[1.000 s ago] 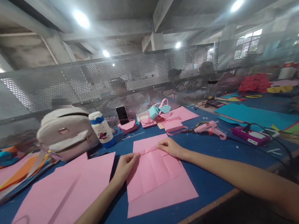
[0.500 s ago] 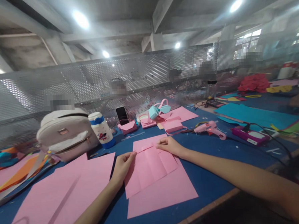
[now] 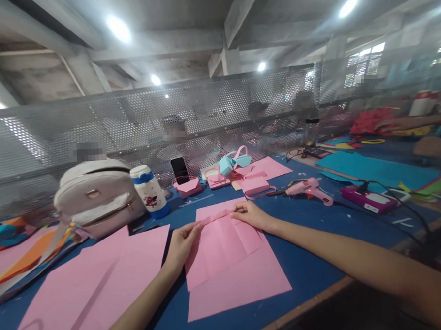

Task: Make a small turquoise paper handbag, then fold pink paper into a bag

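Observation:
My left hand (image 3: 182,240) pinches the far left corner of a creased pink paper sheet (image 3: 221,248), and my right hand (image 3: 248,214) pinches its far right corner. The sheet's far edge is lifted a little between the two hands. It lies over a larger flat pink sheet (image 3: 241,282) on the blue table (image 3: 307,269). Both hands are closed on the creased paper.
More pink sheets (image 3: 93,285) lie at left. Behind stand a white bag (image 3: 96,193), a bottle (image 3: 150,190), a phone (image 3: 180,169) and folded paper pieces (image 3: 239,171). A pink glue gun (image 3: 310,190) and a purple device (image 3: 370,200) with cables sit at right. A perforated metal screen (image 3: 203,111) closes the back.
The creased sheet's far edge has risen off the lower sheet and the sheet has slid slightly away from me. A person's arm has come into view at far right.

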Demonstrator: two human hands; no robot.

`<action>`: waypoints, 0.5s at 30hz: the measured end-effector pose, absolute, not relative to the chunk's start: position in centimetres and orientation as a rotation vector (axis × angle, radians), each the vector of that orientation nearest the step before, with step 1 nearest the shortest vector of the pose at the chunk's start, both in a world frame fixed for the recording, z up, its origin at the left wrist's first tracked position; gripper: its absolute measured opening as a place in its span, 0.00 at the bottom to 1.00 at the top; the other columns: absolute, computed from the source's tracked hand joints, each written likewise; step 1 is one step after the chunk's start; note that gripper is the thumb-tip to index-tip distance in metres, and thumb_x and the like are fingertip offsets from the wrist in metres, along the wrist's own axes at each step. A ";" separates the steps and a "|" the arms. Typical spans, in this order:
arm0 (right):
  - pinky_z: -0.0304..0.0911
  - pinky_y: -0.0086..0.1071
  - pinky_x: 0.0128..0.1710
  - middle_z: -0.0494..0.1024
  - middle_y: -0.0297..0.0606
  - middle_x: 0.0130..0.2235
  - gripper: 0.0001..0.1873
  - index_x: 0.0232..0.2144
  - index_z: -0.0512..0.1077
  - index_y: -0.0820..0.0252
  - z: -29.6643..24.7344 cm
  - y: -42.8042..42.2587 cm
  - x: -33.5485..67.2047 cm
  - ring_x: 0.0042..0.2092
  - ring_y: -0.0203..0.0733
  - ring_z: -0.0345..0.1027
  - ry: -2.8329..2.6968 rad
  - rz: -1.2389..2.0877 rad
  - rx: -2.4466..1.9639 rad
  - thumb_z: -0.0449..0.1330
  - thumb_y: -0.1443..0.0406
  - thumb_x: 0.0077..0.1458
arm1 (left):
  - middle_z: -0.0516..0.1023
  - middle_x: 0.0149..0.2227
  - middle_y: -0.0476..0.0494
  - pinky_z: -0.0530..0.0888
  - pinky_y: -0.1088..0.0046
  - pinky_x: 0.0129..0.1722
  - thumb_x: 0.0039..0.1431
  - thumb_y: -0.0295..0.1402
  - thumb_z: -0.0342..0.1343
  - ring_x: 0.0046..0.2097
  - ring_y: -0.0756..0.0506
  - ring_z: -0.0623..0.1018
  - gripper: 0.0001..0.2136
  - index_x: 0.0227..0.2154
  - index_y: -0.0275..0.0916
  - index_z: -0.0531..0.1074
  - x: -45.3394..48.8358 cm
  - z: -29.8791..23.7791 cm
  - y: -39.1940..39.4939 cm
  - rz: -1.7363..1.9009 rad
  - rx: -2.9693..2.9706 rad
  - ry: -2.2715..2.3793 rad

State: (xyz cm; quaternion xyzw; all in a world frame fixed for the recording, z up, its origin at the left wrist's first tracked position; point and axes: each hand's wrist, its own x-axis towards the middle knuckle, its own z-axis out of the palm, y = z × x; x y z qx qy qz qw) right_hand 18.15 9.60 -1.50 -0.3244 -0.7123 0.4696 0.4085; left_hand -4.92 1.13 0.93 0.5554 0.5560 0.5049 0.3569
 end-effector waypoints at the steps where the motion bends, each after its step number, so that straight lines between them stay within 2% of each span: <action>1: 0.61 0.32 0.36 0.72 0.32 0.26 0.16 0.26 0.71 0.61 -1.6 9.6 18.2 0.31 0.38 0.68 -1.799 1.196 -0.819 0.65 0.54 0.45 | 0.76 0.24 0.46 0.64 0.76 0.28 0.41 0.55 0.64 0.28 0.48 0.69 0.27 0.33 0.33 0.82 -5.0 0.9 1.1 1.310 1.432 1.438; 5: 0.56 0.29 0.30 0.68 0.29 0.24 0.19 0.27 0.69 0.61 -1.7 9.6 18.3 0.28 0.35 0.63 -1.833 1.246 -0.812 0.64 0.51 0.45 | 0.76 0.26 0.45 0.64 0.76 0.27 0.42 0.54 0.64 0.29 0.47 0.70 0.26 0.33 0.34 0.82 -5.2 0.9 1.2 1.332 1.426 1.451; 8: 0.48 0.27 0.25 0.58 0.25 0.21 0.23 0.19 0.60 0.59 -1.7 9.5 18.3 0.25 0.31 0.54 -1.872 1.252 -0.795 0.64 0.49 0.44 | 0.75 0.25 0.46 0.63 0.76 0.27 0.42 0.54 0.64 0.29 0.47 0.69 0.26 0.33 0.34 0.82 -5.2 0.9 1.1 1.340 1.420 1.456; 11: 0.42 0.27 0.24 0.50 0.24 0.21 0.27 0.17 0.52 0.57 -1.7 9.5 18.3 0.24 0.29 0.47 -1.898 1.235 -0.784 0.64 0.50 0.44 | 0.73 0.23 0.48 0.64 0.76 0.28 0.41 0.54 0.64 0.28 0.48 0.68 0.26 0.32 0.33 0.82 -5.1 1.0 1.1 1.347 1.412 1.459; 15: 0.41 0.27 0.24 0.50 0.24 0.21 0.25 0.17 0.53 0.57 -1.4 9.5 18.2 0.24 0.30 0.46 -1.933 1.213 -0.775 0.63 0.51 0.44 | 0.72 0.22 0.48 0.63 0.75 0.27 0.40 0.55 0.64 0.27 0.48 0.67 0.27 0.32 0.33 0.82 -4.8 1.1 1.1 1.334 1.402 1.456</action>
